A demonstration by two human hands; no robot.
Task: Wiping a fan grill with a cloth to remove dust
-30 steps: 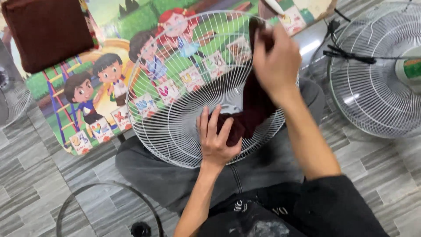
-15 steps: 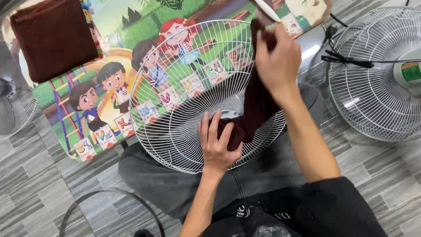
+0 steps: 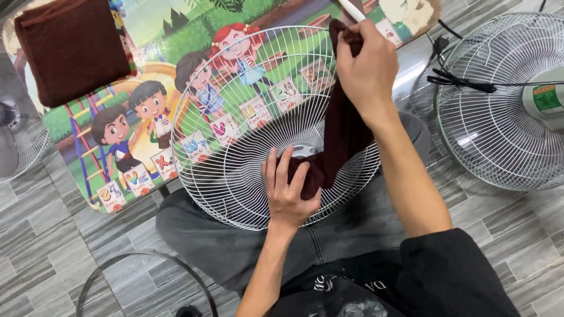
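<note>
Two hands I see on one dark red cloth (image 3: 341, 135) | left hand (image 3: 288, 191) presses its lower end on white fan grille (image 3: 235, 176) over lap | right hand (image 3: 367, 67) pinches upper end closed | folded brown towel (image 3: 70, 50) on picture counter (image 3: 153, 76)

The person wears a black short-sleeved shirt (image 3: 446, 276) with pale lettering on the front and grey trousers (image 3: 247, 246); both forearms are bare, without watch or rings.

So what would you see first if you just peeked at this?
A white fan grille in the middle, propped on the person's lap. The left hand and right hand stretch a dark red cloth across it. Behind lies a bright cartoon table bearing a folded brown towel.
</note>
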